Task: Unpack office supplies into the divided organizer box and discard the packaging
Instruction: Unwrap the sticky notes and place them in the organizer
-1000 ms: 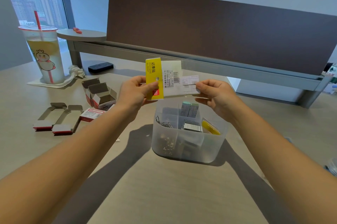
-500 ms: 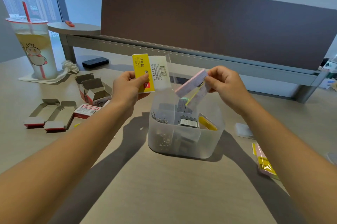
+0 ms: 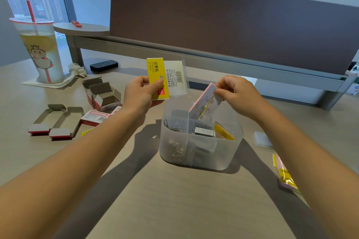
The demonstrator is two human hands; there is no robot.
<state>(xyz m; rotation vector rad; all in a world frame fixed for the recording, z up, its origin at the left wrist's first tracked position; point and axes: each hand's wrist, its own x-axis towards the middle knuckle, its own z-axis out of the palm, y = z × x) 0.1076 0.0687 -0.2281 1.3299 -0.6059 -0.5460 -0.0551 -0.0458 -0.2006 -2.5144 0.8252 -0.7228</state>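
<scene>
Pinching sticky notes (image 3: 206,102) over organizer box (image 3: 202,156)

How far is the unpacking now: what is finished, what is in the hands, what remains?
Done: staples and clips lie in the translucent divided organizer box; emptied cardboard boxes lie beside.
In hand: right hand lowers a pink sticky-note pad in; left hand holds its yellow-and-clear wrapper.
Left: another wrapped pad, all packaging.

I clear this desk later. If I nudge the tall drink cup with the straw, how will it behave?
The drink cup is tall, narrow-based and mostly full, so probably heavy yet tippable if pushed high. It stands on a napkin, which may slide with it. The lid looks closed, but the straw opening could leak.
</scene>
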